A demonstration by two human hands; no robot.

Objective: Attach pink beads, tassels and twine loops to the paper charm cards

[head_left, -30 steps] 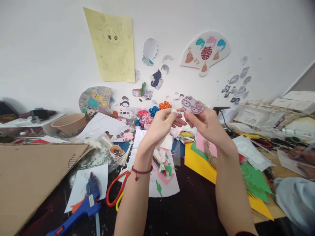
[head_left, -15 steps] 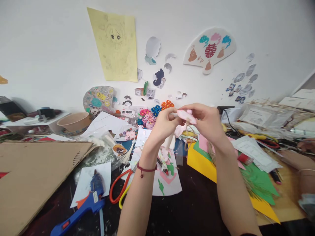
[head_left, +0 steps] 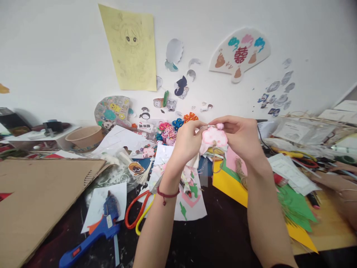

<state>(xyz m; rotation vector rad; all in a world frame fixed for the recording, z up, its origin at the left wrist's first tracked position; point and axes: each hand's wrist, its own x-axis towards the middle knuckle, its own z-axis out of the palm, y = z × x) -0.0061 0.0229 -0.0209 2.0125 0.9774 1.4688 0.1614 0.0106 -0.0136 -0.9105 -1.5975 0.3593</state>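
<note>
Both hands are raised over the middle of the table. My left hand (head_left: 189, 139) has its fingers closed at the upper left edge of a pink cloud-shaped piece (head_left: 214, 137). From the right, my right hand (head_left: 241, 134) pinches the same piece near its top right, beside a small pink roll (head_left: 220, 126). A loop of brown twine (head_left: 214, 160) hangs below the piece. Its pale face with a darker pink rim is turned to me. Beneath my forearms lies a white sheet (head_left: 195, 208) with pink and green paper scraps.
At the left are a blue glue gun (head_left: 104, 227), orange-and-yellow scissors (head_left: 136, 216) and a cardboard sheet (head_left: 41, 201). Green paper (head_left: 298, 204) and yellow paper (head_left: 230, 190) lie to the right. Another person's hand (head_left: 331, 182) is at the far right.
The pink piece has tilted from nearly edge-on to facing me. My right hand has shifted slightly right, and the twine hangs straighter. The other person's hand has moved a little.
</note>
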